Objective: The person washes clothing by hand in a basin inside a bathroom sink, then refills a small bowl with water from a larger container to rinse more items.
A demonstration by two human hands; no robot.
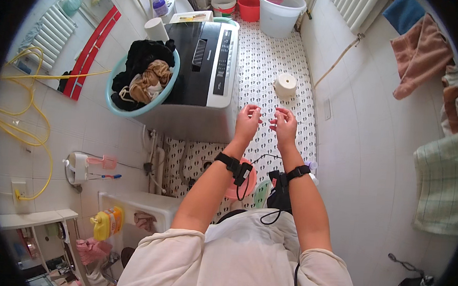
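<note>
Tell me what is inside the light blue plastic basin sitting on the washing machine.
The light blue plastic basin holds a heap of clothes: black garments and a crumpled brown and tan one. Whatever lies beneath the heap, and the basin's bottom, is covered.

A blue tub [117,106] of clothes [145,72] sits on the washing machine [205,63]; a white bucket [279,12] stands behind it.

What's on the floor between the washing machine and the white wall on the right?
In the head view, a roll of toilet paper stands on the patterned floor between the washing machine and the wall. Nearer, both hands are raised over that stretch.
</note>
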